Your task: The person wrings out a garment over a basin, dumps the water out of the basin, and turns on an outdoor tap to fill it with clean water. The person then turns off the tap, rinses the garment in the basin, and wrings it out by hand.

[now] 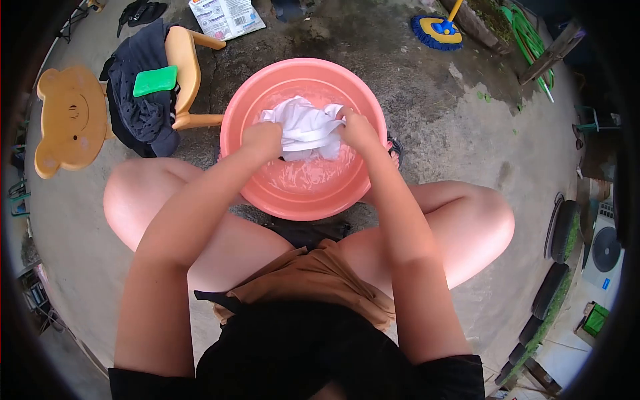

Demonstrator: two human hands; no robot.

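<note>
Between my knees stands a round pink basin [233, 137] with water [303, 177] in its bottom. A wet white cloth [303, 127], bunched and folded so that I cannot tell what garment it is, hangs between my two hands and dips into the water. My left hand [264, 139] is closed on the cloth's left side, its fingertips hidden. On the upper right edge of the cloth, my right hand [357, 128] grips with fingers pinched round the fabric.
A yellow chair [72, 120] at the left carries dark clothes [140, 113] and a green bar [155, 81]. Behind the basin lies a printed bag [227, 17]. A blue mop head [437, 32] and green hose [527, 40] are at the far right.
</note>
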